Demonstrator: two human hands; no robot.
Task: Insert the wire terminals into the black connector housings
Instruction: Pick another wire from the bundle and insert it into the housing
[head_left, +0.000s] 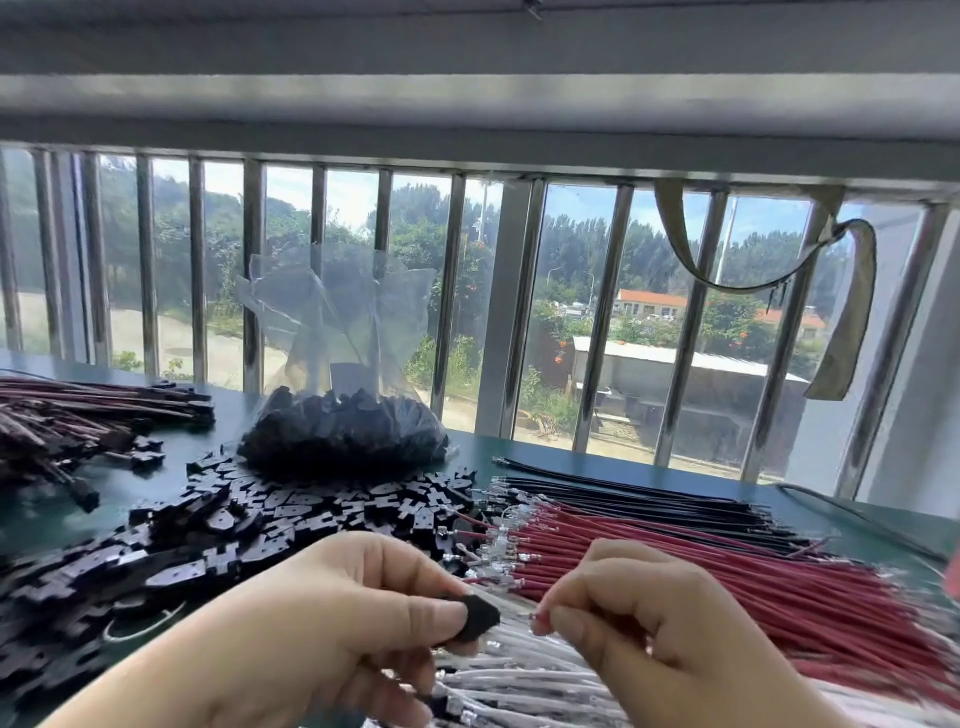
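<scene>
My left hand (332, 623) pinches a black connector housing (475, 618) between thumb and fingers, low in the middle of the view. Just to its right, my right hand (670, 629) pinches a red wire (540, 617) by its terminal end, whose tip points at the housing, a short gap apart. Loose black housings (249, 525) lie heaped on the green table to the left. Red wires (701, 561), black wires (649, 496) and white wires (519, 680) lie in rows on the right and under my hands.
A clear plastic bag (343, 431) full of black housings stands behind the heap. Assembled wire bundles (78, 421) lie at the far left. A barred window (509, 312) runs along the table's (519, 449) back edge, and a strap (852, 312) hangs from its bars.
</scene>
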